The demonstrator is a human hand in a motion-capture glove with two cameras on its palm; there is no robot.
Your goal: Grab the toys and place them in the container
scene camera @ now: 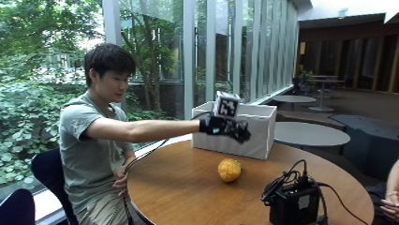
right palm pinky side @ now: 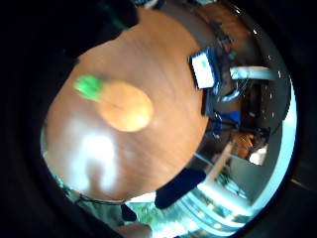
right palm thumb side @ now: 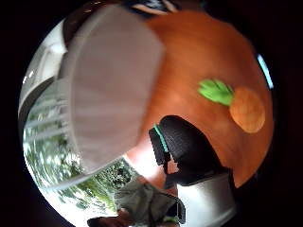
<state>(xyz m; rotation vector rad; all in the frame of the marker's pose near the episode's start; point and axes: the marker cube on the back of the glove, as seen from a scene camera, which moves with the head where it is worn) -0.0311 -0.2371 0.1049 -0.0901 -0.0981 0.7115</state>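
Below the raised right hand [scene camera: 227, 128], the pineapple toy [scene camera: 229, 169] lies untouched.

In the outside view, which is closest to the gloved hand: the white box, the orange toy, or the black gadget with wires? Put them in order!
From the gloved right hand:
1. White container: right behind the hand, at the table's far side.
2. Orange pineapple toy: on the table below the hand.
3. Black device with cables: farthest, at the table's near edge.
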